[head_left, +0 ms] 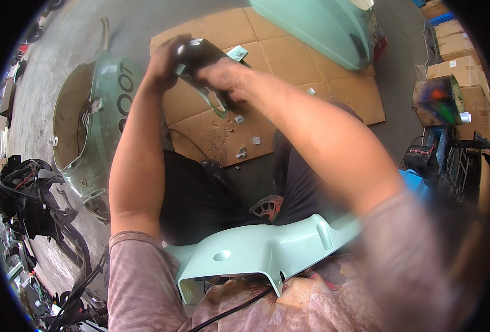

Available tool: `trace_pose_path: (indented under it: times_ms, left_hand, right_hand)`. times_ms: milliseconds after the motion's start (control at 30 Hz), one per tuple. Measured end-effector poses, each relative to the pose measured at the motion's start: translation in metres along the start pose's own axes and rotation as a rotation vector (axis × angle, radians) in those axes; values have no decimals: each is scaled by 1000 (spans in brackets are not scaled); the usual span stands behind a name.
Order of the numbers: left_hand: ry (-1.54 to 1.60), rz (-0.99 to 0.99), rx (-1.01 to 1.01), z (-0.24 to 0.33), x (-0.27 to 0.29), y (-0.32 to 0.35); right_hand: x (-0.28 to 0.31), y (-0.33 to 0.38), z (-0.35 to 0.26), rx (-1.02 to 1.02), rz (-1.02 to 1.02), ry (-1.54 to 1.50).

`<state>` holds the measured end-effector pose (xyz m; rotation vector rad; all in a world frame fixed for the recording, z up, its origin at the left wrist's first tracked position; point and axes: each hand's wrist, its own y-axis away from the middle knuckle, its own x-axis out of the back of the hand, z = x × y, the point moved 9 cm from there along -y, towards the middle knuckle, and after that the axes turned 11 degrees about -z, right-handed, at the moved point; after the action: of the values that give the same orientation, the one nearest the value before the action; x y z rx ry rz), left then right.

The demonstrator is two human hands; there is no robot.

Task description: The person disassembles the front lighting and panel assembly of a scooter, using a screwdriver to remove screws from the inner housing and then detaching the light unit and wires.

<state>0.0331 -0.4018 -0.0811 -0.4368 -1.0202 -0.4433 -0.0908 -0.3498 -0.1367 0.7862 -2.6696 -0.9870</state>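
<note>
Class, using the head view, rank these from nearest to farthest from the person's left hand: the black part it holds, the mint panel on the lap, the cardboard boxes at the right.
From the left hand:
1. Black part, in its grip.
2. Mint panel, low, on the lap.
3. Cardboard boxes, far right.

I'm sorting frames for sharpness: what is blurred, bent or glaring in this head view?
Head view: the right forearm and its sleeve are soft with blur; both hands, left hand and right hand, on the dark part read fairly sharp; cardboard edges bend near the black fisheye rim; mild sheen on the mint panel, daylight even.
</note>
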Motion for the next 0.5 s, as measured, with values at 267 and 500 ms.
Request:
trace_pose_path:
  times_ms: [267, 500]
  left_hand:
    - [-12, 111, -106, 10, 4, 2]
    - [-43, 94, -61, 6, 1, 2]
  right_hand:
    - [-4, -4, 2, 29, -53, -64]
    - [-7, -20, 5, 91, -132, -154]
